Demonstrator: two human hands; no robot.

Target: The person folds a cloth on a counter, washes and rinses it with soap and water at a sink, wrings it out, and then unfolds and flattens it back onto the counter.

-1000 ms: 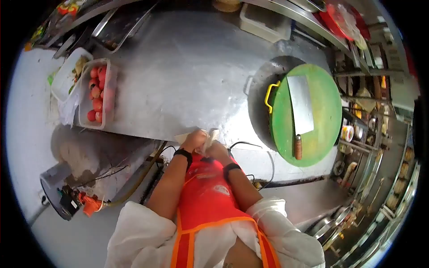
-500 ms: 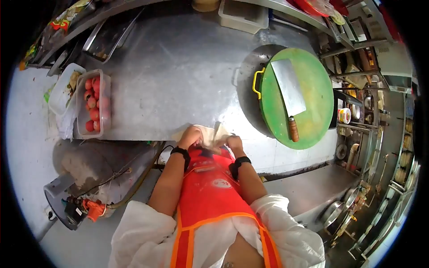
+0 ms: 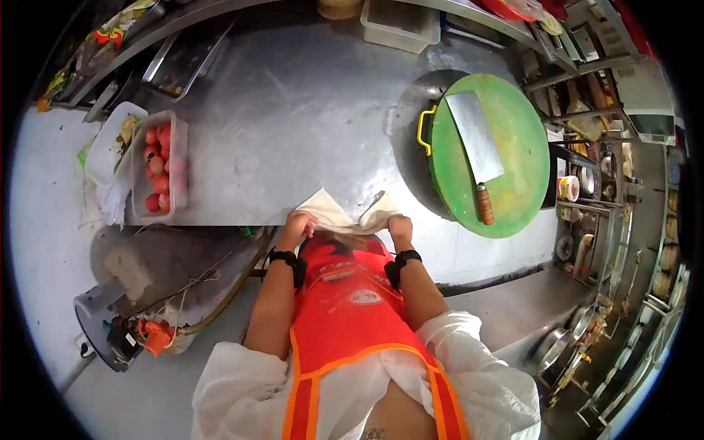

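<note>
A cream cloth (image 3: 328, 213) is stretched between my two hands at the front edge of the steel table. My left hand (image 3: 299, 223) grips its left side with fingers curled. On the other side, my right hand (image 3: 400, 228) is closed around the cloth's right part. Two corners of the cloth stick up above the table edge, with a dip between them. Its lower part lies against my red apron (image 3: 352, 301).
To the right, a cleaver (image 3: 477, 139) lies on a round green chopping board (image 3: 521, 161) with a yellow handle. At left stand a clear tub (image 3: 182, 187) of red round items and a white container (image 3: 103, 158). A pale bin (image 3: 400, 33) sits at the back.
My hands have moved apart, the right one further right and the left one to the left. The bunched cloth is now spread wider, its two corners raised.
</note>
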